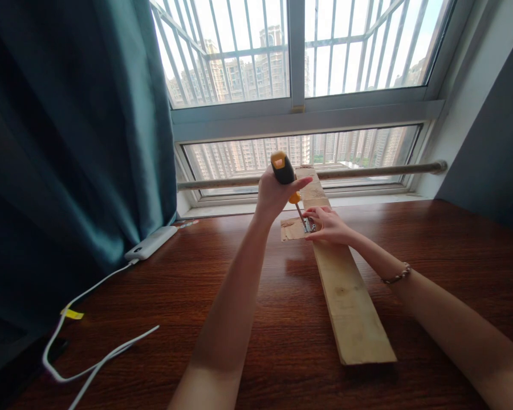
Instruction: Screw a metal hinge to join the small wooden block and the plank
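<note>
My left hand [272,193] is closed around the black and yellow handle of a screwdriver [284,168]. Its shaft slants down, and the tip meets a small silver metal hinge [309,225]. Thumb and fingers of my right hand [331,226] pinch that hinge from the right, hiding part of it. Beneath it lie a long wooden board [354,307], running from the window towards me, and a short piece of wood [292,229] jutting out to the left. I cannot tell how the two pieces join under my fingers.
The brown wooden tabletop [188,319] reaches to the window. A white power bank [151,243] with a white cable [106,276] lies at the left, beside a dark blue-green curtain [123,114]. A metal rail [380,171] crosses before the window, behind the board's far end.
</note>
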`<action>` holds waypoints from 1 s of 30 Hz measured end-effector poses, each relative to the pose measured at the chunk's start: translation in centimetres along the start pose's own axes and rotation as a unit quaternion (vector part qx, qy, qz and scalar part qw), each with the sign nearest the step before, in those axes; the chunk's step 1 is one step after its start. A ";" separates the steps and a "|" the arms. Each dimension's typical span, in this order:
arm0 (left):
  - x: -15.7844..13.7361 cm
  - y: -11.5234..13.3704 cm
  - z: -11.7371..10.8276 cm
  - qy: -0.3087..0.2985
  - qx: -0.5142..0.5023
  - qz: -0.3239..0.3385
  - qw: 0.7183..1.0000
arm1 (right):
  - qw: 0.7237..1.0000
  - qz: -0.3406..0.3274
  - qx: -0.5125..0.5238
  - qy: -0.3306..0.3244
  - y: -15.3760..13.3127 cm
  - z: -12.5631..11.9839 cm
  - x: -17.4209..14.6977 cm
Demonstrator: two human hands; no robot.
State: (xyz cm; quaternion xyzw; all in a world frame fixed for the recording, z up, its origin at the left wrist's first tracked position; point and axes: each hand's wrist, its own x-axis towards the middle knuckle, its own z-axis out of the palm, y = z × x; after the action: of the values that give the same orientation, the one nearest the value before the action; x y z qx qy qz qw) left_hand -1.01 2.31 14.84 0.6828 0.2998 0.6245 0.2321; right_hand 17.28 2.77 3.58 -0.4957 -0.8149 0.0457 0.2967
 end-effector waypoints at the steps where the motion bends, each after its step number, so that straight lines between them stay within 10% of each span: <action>1: 0.0 0.0 -0.1 0.015 0.023 0.012 1.000 | 1.000 0.000 0.000 -0.002 0.0 0.0 0.0; 12: -0.2 -0.3 0.1 -0.070 -0.078 0.073 0.992 | 1.000 0.000 -0.002 0.000 0.0 0.0 0.0; 30: 0.0 0.0 -0.4 -0.012 -0.065 0.077 0.995 | 1.000 0.003 -0.003 0.002 0.1 0.1 0.0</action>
State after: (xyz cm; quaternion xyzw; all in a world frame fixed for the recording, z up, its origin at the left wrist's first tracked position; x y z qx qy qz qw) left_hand -1.41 2.30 14.86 0.6946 0.2021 0.6508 0.2304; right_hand 17.30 2.86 3.48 -0.4994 -0.8129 0.0435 0.2966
